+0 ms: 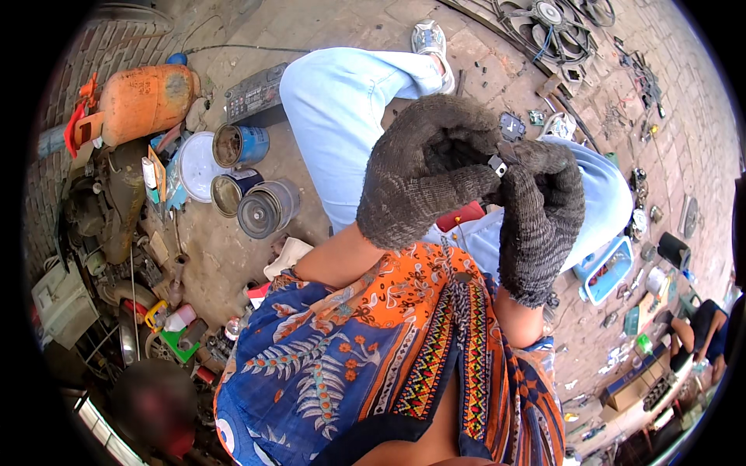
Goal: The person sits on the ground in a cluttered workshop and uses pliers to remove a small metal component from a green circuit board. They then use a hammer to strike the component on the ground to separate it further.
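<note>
Head view: both hands wear thick, dark grey knitted work gloves and meet above the lap. The left hand (423,175) is curled round, its fingers bent inward toward the right hand (540,210), which rises upright with its fingertips folded over. Between them sits a small grey metal part (497,165) — pinched at the spot where the gloved fingertips of both hands come together, so both hands are closed on it. Most of the part is hidden by the gloves; only a pale corner shows.

Below the hands lies an orange and blue patterned cloth (373,349) draped over the person's body, and the legs in light blue trousers (342,109) stretch out over the paved stone floor (326,19).

To the left of the legs stand three open round metal tins (249,182), close together, one with a blue side, next to a white round lid (198,165). Further left an orange gas cylinder (148,97) lies on its side. At the right, well apart from the hands, a light blue plastic tray (606,268) rests on the floor — and scattered small metal parts lie beyond it.
</note>
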The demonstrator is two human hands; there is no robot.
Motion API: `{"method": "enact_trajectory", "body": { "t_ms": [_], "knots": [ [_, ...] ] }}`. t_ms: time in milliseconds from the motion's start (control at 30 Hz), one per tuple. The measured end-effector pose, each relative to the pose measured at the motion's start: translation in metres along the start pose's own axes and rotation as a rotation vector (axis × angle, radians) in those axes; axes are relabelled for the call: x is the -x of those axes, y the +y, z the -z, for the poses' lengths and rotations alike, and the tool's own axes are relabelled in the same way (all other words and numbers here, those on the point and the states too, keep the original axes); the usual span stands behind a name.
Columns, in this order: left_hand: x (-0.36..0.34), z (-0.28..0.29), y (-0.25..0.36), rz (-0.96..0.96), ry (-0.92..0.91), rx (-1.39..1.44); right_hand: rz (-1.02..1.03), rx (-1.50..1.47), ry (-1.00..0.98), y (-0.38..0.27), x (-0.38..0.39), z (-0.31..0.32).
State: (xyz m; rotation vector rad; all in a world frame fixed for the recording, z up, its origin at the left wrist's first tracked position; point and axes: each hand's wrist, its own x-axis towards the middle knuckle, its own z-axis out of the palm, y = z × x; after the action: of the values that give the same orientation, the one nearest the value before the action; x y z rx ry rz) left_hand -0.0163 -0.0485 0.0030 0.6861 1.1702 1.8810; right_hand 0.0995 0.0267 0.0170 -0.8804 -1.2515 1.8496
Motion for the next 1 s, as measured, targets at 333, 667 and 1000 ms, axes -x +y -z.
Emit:
{"method": "enact_trajectory", "body": {
  "t_ms": [333, 667, 1000],
  "knots": [
    [-0.002, 0.002, 0.0, -0.076, 0.032, 0.057, 0.122, 0.088, -0.027, -0.002, 0.005, 0.006],
    [0.002, -0.001, 0.008, -0.119, 0.097, -0.068, 0.248, 0.285, 0.051, 0.003, 0.003, 0.0],
    [-0.001, 0.005, 0.009, -0.111, -0.002, -0.103, 0.25, 0.289, 0.06, 0.004, 0.005, 0.0]
  ]
}}
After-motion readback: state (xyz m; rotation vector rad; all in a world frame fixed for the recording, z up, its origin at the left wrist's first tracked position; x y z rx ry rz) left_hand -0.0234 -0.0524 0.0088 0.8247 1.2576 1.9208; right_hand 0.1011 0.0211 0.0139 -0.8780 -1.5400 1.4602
